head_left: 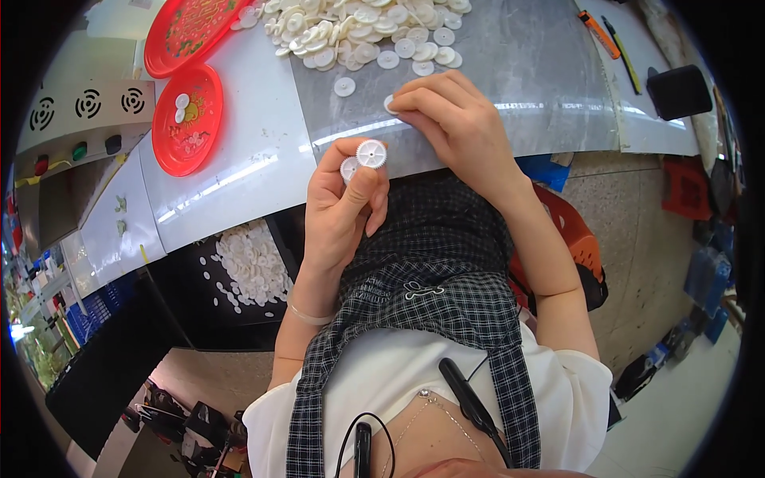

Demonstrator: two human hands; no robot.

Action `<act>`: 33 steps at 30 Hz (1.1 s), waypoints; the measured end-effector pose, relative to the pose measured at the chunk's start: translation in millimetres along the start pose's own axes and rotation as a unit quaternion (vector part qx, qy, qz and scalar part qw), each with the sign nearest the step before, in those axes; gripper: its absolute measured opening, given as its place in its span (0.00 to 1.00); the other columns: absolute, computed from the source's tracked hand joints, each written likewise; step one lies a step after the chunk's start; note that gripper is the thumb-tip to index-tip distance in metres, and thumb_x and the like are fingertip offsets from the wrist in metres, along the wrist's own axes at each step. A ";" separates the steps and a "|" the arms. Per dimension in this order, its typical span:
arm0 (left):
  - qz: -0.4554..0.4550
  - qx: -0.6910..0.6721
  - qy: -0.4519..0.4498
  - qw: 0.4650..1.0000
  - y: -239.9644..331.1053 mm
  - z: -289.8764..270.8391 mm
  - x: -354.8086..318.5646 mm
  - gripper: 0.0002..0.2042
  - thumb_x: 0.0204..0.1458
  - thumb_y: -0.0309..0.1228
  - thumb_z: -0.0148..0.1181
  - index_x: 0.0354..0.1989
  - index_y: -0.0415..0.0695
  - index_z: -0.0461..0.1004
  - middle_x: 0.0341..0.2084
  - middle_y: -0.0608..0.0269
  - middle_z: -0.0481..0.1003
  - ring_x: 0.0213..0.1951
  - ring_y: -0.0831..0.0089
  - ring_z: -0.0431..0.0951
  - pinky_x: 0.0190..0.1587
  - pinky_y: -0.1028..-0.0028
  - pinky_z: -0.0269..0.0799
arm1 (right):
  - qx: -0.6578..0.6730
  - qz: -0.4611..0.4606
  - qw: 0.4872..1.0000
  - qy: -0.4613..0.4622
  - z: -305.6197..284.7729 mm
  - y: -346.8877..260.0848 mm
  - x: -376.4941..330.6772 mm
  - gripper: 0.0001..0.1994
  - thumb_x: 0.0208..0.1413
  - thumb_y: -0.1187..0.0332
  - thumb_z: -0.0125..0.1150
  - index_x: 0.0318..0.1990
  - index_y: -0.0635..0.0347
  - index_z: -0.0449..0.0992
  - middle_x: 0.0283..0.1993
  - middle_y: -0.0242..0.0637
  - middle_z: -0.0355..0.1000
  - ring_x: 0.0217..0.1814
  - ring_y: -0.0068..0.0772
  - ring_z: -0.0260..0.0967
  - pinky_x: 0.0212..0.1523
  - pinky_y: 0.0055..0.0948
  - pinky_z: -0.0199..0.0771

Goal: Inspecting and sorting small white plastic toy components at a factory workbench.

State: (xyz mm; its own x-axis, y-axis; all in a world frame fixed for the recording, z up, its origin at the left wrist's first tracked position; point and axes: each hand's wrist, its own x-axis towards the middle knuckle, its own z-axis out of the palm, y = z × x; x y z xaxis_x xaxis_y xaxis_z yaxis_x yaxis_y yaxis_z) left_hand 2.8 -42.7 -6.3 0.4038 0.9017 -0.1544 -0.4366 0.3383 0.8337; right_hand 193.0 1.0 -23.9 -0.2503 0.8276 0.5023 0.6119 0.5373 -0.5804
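Note:
Two small white plastic gears (370,154) overlap between the thumb and fingers of my left hand (339,199), which is closed on them above the table's near edge. My right hand (458,127) pinches another white gear (390,104) by its edge, up and to the right of the left hand. Part of that gear is hidden behind the fingertips. A single loose gear (344,86) lies on the grey tabletop just beyond the hands. Farther back spreads a large pile of the same gears (366,28).
To the left, a small red plate (169,151) holds a few white gears, with a larger red tray (159,48) behind it. A black bin (209,319) of gears sits below the table's edge. An orange cutter (599,34) and a black pad (679,92) lie at right.

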 end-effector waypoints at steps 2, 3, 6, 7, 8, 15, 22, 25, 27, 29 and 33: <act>0.001 -0.010 0.006 1.000 -0.1 1.2 0.9 0.15 0.61 0.39 0.54 0.46 0.40 0.65 0.30 0.66 0.64 0.26 0.83 0.62 0.16 0.88 0.58 | 0.005 0.012 1.000 0.014 -2.3 -2.1 0.6 0.08 0.48 0.72 0.66 0.37 0.58 0.79 0.41 0.33 0.75 0.42 0.34 0.72 0.41 0.30 0.74; 0.006 -0.041 0.012 0.999 -1.0 0.9 1.3 0.12 0.61 0.36 0.54 0.45 0.41 0.65 0.31 0.65 0.67 0.26 0.83 0.65 0.18 0.86 0.61 | -0.011 0.024 0.999 0.038 -4.3 -4.0 1.2 0.08 0.47 0.72 0.67 0.36 0.58 0.79 0.39 0.33 0.75 0.42 0.35 0.72 0.40 0.30 0.74; 0.014 -0.073 0.010 0.997 -4.3 -4.0 1.8 0.09 0.61 0.32 0.55 0.44 0.43 0.65 0.33 0.64 0.69 0.27 0.82 0.69 0.20 0.83 0.64 | -0.049 0.042 0.997 0.043 -11.3 -1.7 -4.0 0.09 0.45 0.72 0.69 0.35 0.59 0.79 0.38 0.33 0.75 0.41 0.35 0.72 0.37 0.29 0.74; 0.016 -0.072 0.001 0.997 -4.8 -5.4 1.7 0.09 0.60 0.31 0.56 0.43 0.43 0.65 0.34 0.64 0.69 0.28 0.81 0.69 0.20 0.83 0.64 | -0.071 0.049 0.996 0.025 -13.5 -0.1 -6.4 0.09 0.45 0.71 0.70 0.35 0.59 0.79 0.38 0.33 0.74 0.40 0.35 0.73 0.36 0.28 0.74; 0.016 -0.073 0.000 0.997 -4.5 -4.4 1.4 0.09 0.60 0.31 0.56 0.43 0.43 0.65 0.34 0.64 0.69 0.28 0.81 0.69 0.20 0.83 0.64 | -0.072 0.049 0.996 0.025 -14.8 -0.1 -8.7 0.09 0.45 0.71 0.70 0.35 0.59 0.79 0.38 0.33 0.74 0.40 0.35 0.73 0.36 0.28 0.74; 0.035 -0.013 -0.005 0.999 -5.8 -2.0 1.2 0.12 0.59 0.36 0.58 0.41 0.44 0.64 0.34 0.66 0.65 0.28 0.82 0.62 0.19 0.88 0.58 | 0.025 0.075 0.997 0.022 -19.4 -2.6 -13.2 0.06 0.47 0.75 0.68 0.33 0.60 0.77 0.41 0.32 0.76 0.42 0.31 0.73 0.34 0.28 0.74; 0.043 -0.011 -0.003 0.999 -6.3 -1.0 2.7 0.12 0.58 0.32 0.59 0.44 0.43 0.64 0.38 0.63 0.66 0.30 0.81 0.65 0.20 0.87 0.60 | 0.264 0.128 0.956 -0.005 -24.2 -16.8 -12.1 0.18 0.45 0.76 0.70 0.45 0.59 0.74 0.43 0.33 0.77 0.45 0.24 0.73 0.42 0.22 0.68; 0.029 -0.065 -0.015 0.997 -1.1 10.7 3.0 0.14 0.59 0.29 0.57 0.50 0.41 0.65 0.37 0.64 0.69 0.28 0.82 0.69 0.24 0.84 0.65 | 0.309 0.088 0.947 -0.029 -27.1 -24.9 -9.3 0.27 0.41 0.75 0.73 0.52 0.60 0.70 0.42 0.33 0.77 0.46 0.24 0.73 0.47 0.24 0.68; -0.036 -0.121 -0.036 0.991 1.3 9.8 3.0 0.15 0.61 0.34 0.55 0.52 0.40 0.64 0.37 0.63 0.69 0.29 0.82 0.68 0.24 0.84 0.64 | 0.321 0.079 0.943 -0.029 -26.1 -29.3 -6.1 0.29 0.40 0.74 0.74 0.53 0.60 0.69 0.42 0.33 0.77 0.46 0.24 0.73 0.48 0.25 0.68; -0.099 -0.177 -0.056 0.978 1.3 9.7 2.5 0.18 0.62 0.38 0.53 0.54 0.39 0.64 0.37 0.63 0.69 0.29 0.83 0.68 0.25 0.84 0.64 | 0.333 0.069 0.940 -0.029 -23.8 -32.7 -4.2 0.32 0.39 0.73 0.75 0.55 0.59 0.68 0.42 0.33 0.77 0.46 0.25 0.73 0.50 0.26 0.68; -0.109 -0.145 -0.063 0.981 -5.0 1.7 0.5 0.24 0.63 0.48 0.47 0.54 0.37 0.65 0.35 0.65 0.68 0.30 0.84 0.67 0.23 0.85 0.60 | 0.357 0.051 0.932 -0.033 -20.7 -29.1 -1.6 0.31 0.40 0.72 0.75 0.55 0.60 0.68 0.42 0.34 0.77 0.48 0.26 0.73 0.52 0.28 0.67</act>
State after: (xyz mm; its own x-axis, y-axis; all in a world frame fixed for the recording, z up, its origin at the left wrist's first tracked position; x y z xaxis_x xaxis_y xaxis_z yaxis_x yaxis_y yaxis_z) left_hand 6.5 -44.4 -9.7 0.6004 0.7658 -0.2302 -0.5330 0.5978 0.5988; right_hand 191.1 -19.3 5.4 -0.2788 0.8761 0.3934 -0.0146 0.4057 -0.9139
